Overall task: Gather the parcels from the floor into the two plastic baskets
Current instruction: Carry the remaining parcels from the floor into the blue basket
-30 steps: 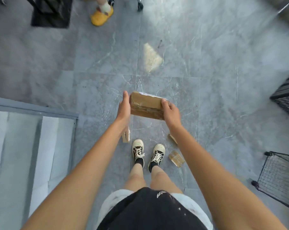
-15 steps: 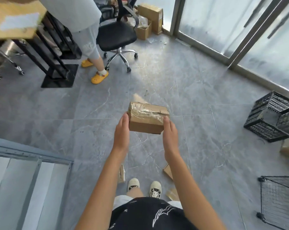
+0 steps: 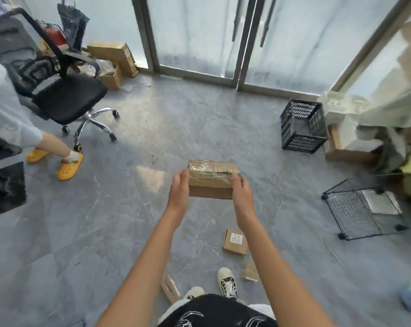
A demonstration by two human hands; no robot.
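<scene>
I hold a taped cardboard parcel [image 3: 211, 179] at mid-height between both hands. My left hand [image 3: 179, 188] presses flat on its left end, and my right hand [image 3: 240, 192] presses on its right end with the fingers stretched forward. A black plastic crate [image 3: 302, 125] stands ahead to the right near the glass doors. Nearer on the right stands a black wire-mesh basket [image 3: 362, 211]. A small labelled parcel [image 3: 235, 241] lies on the floor between my arms. Another small parcel [image 3: 249, 272] and a flat one [image 3: 170, 287] lie by my shoes.
An office chair [image 3: 67, 100] stands at the left, and a person in yellow shoes [image 3: 70, 166] is beside it. Cardboard boxes [image 3: 112, 60] are stacked in the far corner. Piled boxes and cloth [image 3: 369, 128] crowd the right wall behind the crate.
The view has lifted from the floor towards the glass doors. Both hands still carry the parcel. The crate and the mesh basket now show fully on the right.
</scene>
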